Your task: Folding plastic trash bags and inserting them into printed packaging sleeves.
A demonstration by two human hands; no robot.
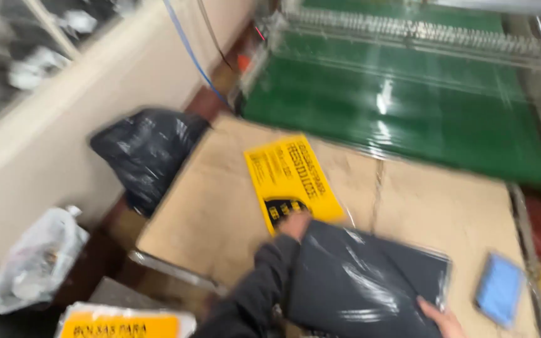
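A dark grey plastic packet (358, 281) lies on a cardboard-covered table (220, 206), near its front edge. My left hand (295, 224), in a dark sleeve, rests at the packet's upper left corner and touches the lower edge of a yellow printed sheet (292, 178) lying flat beyond it. My right hand (439, 318) is at the packet's lower right corner and seems to grip its edge. The picture is blurred by motion, so the fingers are hard to make out.
A green conveyor surface (408, 106) with a metal rail runs behind the table. A blue flat object (499, 289) lies at the right. A black bag (148, 153) and a clear plastic bag (36, 260) sit on the floor at left; another yellow pack (120, 325) is below.
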